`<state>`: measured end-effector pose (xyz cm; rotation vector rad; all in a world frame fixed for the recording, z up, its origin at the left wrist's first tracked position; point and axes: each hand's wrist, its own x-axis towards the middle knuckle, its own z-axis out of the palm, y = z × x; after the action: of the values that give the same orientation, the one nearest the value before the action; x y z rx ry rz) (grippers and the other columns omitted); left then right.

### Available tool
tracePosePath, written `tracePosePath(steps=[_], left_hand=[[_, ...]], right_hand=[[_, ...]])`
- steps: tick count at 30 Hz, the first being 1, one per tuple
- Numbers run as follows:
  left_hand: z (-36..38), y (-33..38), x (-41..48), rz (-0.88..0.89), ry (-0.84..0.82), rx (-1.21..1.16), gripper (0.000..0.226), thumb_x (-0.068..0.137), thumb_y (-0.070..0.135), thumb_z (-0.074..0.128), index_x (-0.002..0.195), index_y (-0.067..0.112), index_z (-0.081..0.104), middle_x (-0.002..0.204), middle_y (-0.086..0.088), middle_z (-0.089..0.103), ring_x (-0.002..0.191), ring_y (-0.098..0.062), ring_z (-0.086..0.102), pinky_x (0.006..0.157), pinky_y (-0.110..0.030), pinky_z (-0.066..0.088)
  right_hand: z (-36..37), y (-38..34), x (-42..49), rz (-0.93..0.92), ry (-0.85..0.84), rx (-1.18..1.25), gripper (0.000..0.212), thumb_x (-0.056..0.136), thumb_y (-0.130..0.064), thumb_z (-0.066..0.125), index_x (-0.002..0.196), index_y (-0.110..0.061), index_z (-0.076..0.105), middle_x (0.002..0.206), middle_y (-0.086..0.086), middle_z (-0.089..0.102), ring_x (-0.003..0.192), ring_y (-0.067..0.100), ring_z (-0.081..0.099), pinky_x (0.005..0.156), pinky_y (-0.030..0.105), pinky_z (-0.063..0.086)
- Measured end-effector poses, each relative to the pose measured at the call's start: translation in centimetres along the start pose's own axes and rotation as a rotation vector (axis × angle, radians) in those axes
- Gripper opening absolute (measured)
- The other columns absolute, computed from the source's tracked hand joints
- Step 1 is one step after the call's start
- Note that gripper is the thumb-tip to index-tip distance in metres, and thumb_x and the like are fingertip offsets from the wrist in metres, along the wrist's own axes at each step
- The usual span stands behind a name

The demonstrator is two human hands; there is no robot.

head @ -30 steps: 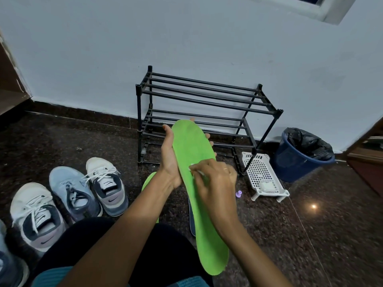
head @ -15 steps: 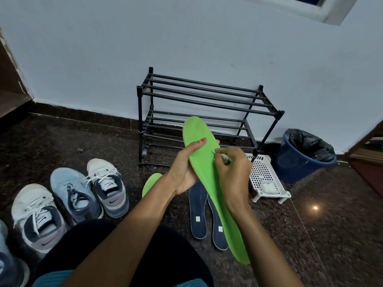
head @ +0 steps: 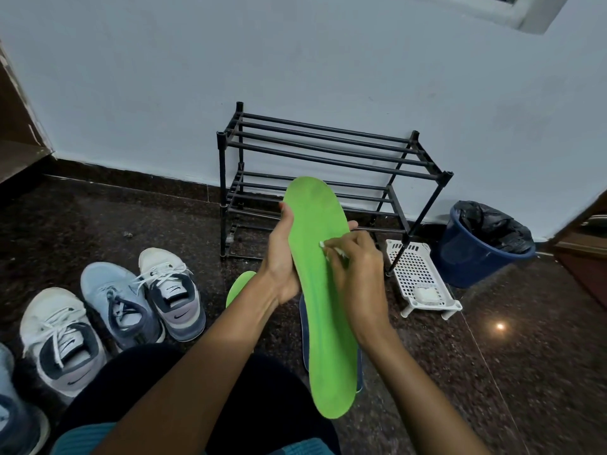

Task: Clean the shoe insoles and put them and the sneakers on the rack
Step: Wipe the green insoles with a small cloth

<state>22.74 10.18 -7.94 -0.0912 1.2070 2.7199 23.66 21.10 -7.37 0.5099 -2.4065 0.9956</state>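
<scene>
left hand (head: 282, 264) grips a green insole (head: 325, 323) before the rack (head: 328, 149), long axis pointing away from the person; right hand (head: 359, 284) pinches a small white cleaning item (head: 332, 249) against its middle

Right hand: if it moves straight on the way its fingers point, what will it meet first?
The green insole. The right hand pinches a small white thing that seems pressed on it; the left hand holds the insole from behind.
</scene>
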Motion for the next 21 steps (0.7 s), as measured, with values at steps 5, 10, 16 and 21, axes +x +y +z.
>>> tracePosePath(steps=[5,10,16,21], left_hand=[[0.0,-0.1,0.0,0.002,0.028,0.069,0.070,0.094,0.061,0.015,0.101,0.013,0.065,0.091,-0.007,0.074,0.082,-0.021,0.070,0.075,-0.037,0.054],[-0.5,-0.1,0.1,-0.008,0.052,0.017,0.081,0.091,0.066,0.012,0.112,0.007,0.064,0.112,-0.013,0.068,0.104,-0.026,0.065,0.086,-0.038,0.052],[-0.1,-0.4,0.2,-0.025,0.062,0.041,0.080,0.091,0.065,0.013,0.114,0.007,0.062,0.113,-0.014,0.068,0.102,-0.026,0.066,0.087,-0.038,0.053],[-0.1,-0.5,0.3,-0.004,0.052,0.060,0.071,0.095,0.060,0.012,0.101,0.012,0.064,0.089,-0.007,0.074,0.080,-0.019,0.071,0.068,-0.031,0.058]], right_hand=[[-0.3,0.4,2.3,0.007,0.057,-0.048,0.010,0.083,-0.002,0.062,0.090,-0.002,0.068,0.086,0.009,0.058,0.080,0.025,0.054,0.072,0.044,0.047],[0.6,-0.8,-0.1,-0.013,-0.051,0.006,0.012,0.084,-0.001,0.060,0.092,-0.001,0.068,0.086,0.008,0.059,0.081,0.020,0.054,0.072,0.022,0.039],[0.0,-0.3,0.7,0.029,-0.012,0.039,0.011,0.083,0.001,0.061,0.091,-0.001,0.068,0.087,0.005,0.056,0.081,0.016,0.053,0.073,0.019,0.041],[0.0,0.1,2.3,0.072,0.068,0.016,0.013,0.085,0.000,0.058,0.094,-0.003,0.067,0.091,0.006,0.056,0.085,0.017,0.054,0.076,0.020,0.041]])
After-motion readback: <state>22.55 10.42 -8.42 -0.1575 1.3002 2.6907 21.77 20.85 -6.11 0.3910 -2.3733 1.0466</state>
